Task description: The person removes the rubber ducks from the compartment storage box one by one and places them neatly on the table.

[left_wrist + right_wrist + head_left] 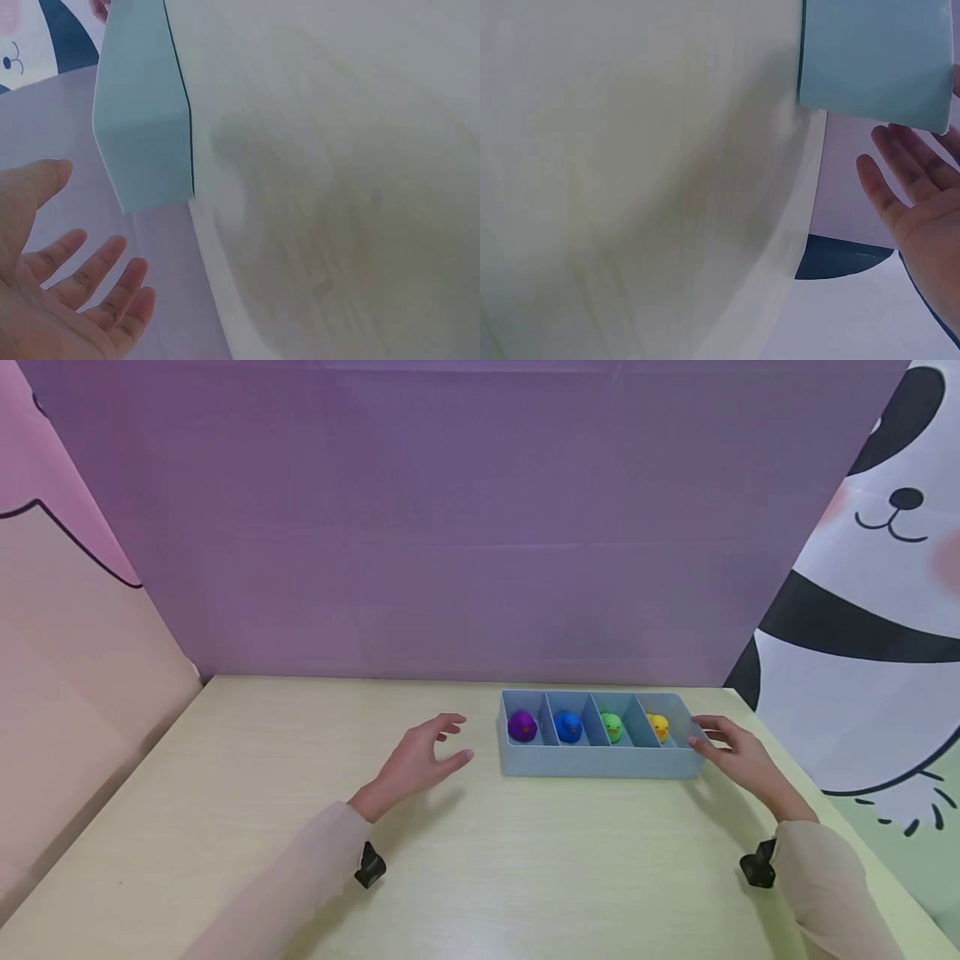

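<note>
A light blue divided box (pixel 600 763) sits near the back edge of the table, on the right side. Its compartments hold, from left to right, a purple toy duck (pixel 522 726), a blue toy duck (pixel 567 727), a green toy duck (pixel 612 727) and a yellow toy duck (pixel 658 727). At the box's right end, my right hand (pixel 738 756) has its thumb and fingertips right at the rim, fingers fairly straight. My left hand (pixel 416 760) hovers left of the box, apart from it, with fingers spread and nothing held.
The pale wooden table (pixel 525 868) runs under both arms. A purple backdrop (pixel 480 527) rises behind it, with a panda-printed panel (pixel 885 693) on the right and a pink and beige panel (pixel 67 677) on the left. Each wrist carries a small black camera.
</note>
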A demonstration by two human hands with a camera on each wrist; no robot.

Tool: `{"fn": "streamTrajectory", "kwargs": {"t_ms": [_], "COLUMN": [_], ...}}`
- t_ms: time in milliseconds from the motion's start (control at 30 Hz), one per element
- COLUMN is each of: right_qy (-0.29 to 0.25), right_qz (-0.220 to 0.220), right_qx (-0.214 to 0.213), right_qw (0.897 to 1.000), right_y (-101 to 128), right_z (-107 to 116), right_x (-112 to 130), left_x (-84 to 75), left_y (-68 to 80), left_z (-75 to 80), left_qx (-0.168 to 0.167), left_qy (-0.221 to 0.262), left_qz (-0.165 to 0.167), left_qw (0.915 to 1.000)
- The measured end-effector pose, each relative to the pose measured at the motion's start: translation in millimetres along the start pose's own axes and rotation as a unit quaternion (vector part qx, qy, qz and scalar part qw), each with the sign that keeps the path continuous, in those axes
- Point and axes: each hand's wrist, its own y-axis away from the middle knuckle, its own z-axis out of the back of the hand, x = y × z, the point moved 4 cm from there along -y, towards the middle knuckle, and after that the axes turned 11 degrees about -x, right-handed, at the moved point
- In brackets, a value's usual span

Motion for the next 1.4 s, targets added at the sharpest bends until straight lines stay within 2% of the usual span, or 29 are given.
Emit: {"fn": "streamTrajectory", "kwargs": {"t_ms": [267, 500, 700, 900, 1400], "right_qy": [-0.011, -0.008, -0.02, -0.025, -0.033], "right_qz": [-0.003, -0.006, -0.01, -0.02, -0.026], "right_qx": [0.009, 0.012, 0.021, 0.027, 0.032], "right_qw": [1.0, 1.0, 1.0, 0.999, 0.999], "right_y": [0.1, -2.8, -3.2, -3.4, -3.4], "right_z": [1.4, 3.5, 2.5, -0.1, -3.2], "right_x": [-1.3, 1.9, 1.6, -0.9, -3.6], "left_x": [-11.7, -15.6, -19.1, -17.1, -10.4], "left_y": [-15.4, -28.3, -35.2, -38.9, -38.8], "left_z": [-20.2, -31.5, -40.5, -49.9, -60.7], "left_qx": [0.015, 0.013, 0.033, 0.056, 0.085], "left_qy": [0.01, 0.044, 0.054, 0.054, 0.064], "left_qz": [-0.003, 0.006, 0.034, 0.051, 0.056], "left_qw": [0.9998, 0.9989, 0.9974, 0.9957, 0.9928]}}
